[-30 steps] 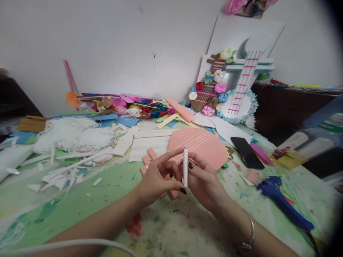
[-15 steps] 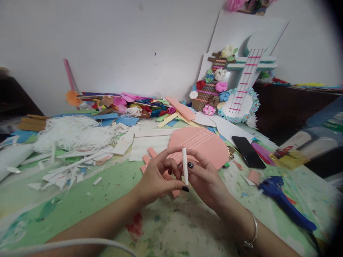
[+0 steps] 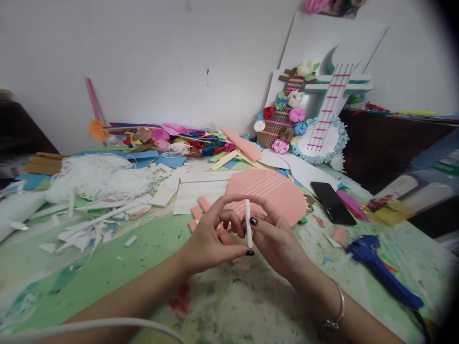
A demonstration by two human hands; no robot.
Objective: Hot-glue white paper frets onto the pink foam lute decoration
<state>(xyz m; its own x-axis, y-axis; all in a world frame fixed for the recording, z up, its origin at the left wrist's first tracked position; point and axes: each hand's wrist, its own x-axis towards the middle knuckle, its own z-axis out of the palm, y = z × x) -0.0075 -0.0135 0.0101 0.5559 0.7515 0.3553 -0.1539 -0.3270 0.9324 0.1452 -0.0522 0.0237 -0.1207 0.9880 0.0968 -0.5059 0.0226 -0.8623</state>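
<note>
A thin white strip (image 3: 247, 222), perhaps rolled paper or foam, stands nearly upright between my two hands. My left hand (image 3: 218, 229) grips it by its ends, the thumb at the bottom and a finger at the top. From the other side, my right hand (image 3: 274, 234) presses its thumb and fingers against the strip's middle. Behind the hands lies a salmon-pink guitar cutout (image 3: 276, 191) with white strings across its body. Its neck end, with salmon side tabs (image 3: 203, 204), is partly hidden by my left hand.
To the right lie a blue glue gun (image 3: 383, 272) and a black phone (image 3: 333, 203). White string (image 3: 96, 179) and paper scraps pile up at the left. Two decorated paper guitars (image 3: 326, 114) lean against the back wall. A white cable (image 3: 107, 324) crosses the lower left.
My left thumb has shifted slightly at the strip's lower end, and the strip has turned a little. Both hands stay in nearly the same place.
</note>
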